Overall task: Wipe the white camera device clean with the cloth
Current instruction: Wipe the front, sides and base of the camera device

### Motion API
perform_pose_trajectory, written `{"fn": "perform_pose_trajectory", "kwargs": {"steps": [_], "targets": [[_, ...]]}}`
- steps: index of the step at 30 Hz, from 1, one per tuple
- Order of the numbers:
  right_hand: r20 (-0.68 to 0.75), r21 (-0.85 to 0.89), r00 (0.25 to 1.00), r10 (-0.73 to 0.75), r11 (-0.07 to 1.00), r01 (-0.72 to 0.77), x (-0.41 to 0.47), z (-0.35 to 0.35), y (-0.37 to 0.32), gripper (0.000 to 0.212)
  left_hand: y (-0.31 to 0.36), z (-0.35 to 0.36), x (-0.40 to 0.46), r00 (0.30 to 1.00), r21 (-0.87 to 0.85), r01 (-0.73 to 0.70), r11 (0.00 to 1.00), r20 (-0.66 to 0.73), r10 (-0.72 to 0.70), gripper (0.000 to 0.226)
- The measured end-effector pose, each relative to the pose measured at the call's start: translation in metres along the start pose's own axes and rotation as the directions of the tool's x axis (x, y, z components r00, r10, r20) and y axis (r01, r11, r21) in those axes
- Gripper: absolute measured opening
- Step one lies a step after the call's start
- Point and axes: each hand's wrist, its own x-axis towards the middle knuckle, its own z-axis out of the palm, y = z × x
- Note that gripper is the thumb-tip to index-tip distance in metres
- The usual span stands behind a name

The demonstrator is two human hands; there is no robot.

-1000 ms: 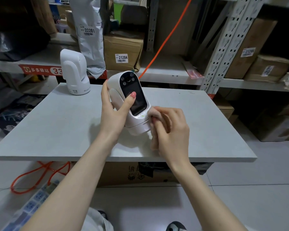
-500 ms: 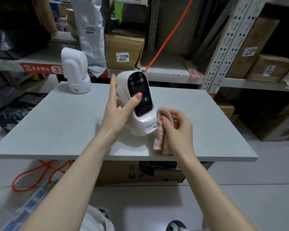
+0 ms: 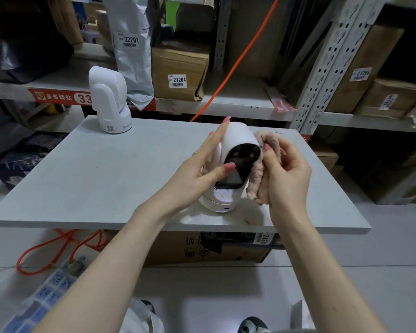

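Your left hand (image 3: 197, 171) grips the white camera device (image 3: 235, 164), base on the counter (image 3: 106, 179), long axis tilted far-left. Your right hand's (image 3: 286, 174) fingers (image 3: 267, 150) pinch the cloth (image 3: 258, 181) against its right flank.

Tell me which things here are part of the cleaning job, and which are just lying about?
In use: camera, held by left hand; cloth, gripped by right hand.

Lying about: second camera, table, boxes, orange cable.

Grey table (image 3: 106, 179) before metal shelving (image 3: 327, 68) stacked with boxes (image 3: 178, 68).
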Motion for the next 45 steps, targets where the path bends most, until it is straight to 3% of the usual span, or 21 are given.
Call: {"fn": "perform_pose_trajectory", "kwargs": {"steps": [4,9,13,18,26,32,41,45], "targets": [[0.041,-0.028,0.996,-0.082,0.996,0.084,-0.004,0.005,-0.002,0.025,-0.005,-0.003,0.003,0.997,-0.033,-0.018,0.999,-0.070,0.015,0.054],[0.097,-0.160,0.990,-0.101,0.980,0.115,-0.009,0.006,0.015,0.023,-0.007,-0.008,0.003,0.973,0.083,-0.042,0.996,-0.223,0.060,0.053],[0.178,-0.311,0.974,-0.140,0.931,0.191,-0.020,0.006,0.031,0.019,-0.009,-0.011,0.005,0.960,-0.070,-0.030,0.997,-0.279,0.009,0.047],[0.206,-0.275,0.931,-0.301,0.895,0.351,-0.025,0.019,0.021,0.017,-0.008,-0.014,0.005,0.932,-0.100,-0.048,0.994,-0.363,0.009,0.047],[0.134,-0.232,0.880,-0.455,0.849,0.474,-0.020,0.034,0.009,0.018,-0.007,-0.014,0.006,0.943,-0.141,-0.042,0.989,-0.332,-0.007,0.041],[0.246,-0.307,0.844,-0.477,0.787,0.535,-0.032,0.023,0.034,0.016,-0.010,-0.020,0.012,0.924,-0.148,-0.012,0.989,-0.379,-0.045,0.032],[0.130,-0.234,0.878,-0.461,0.846,0.479,-0.020,0.034,0.010,0.018,-0.009,-0.027,0.006,0.973,-0.160,-0.007,0.987,-0.228,-0.030,0.041],[0.122,-0.185,0.908,-0.400,0.890,0.417,-0.018,0.037,0.008,0.019,-0.008,-0.025,0.006,0.970,-0.160,0.008,0.987,-0.237,-0.046,0.044]]}}
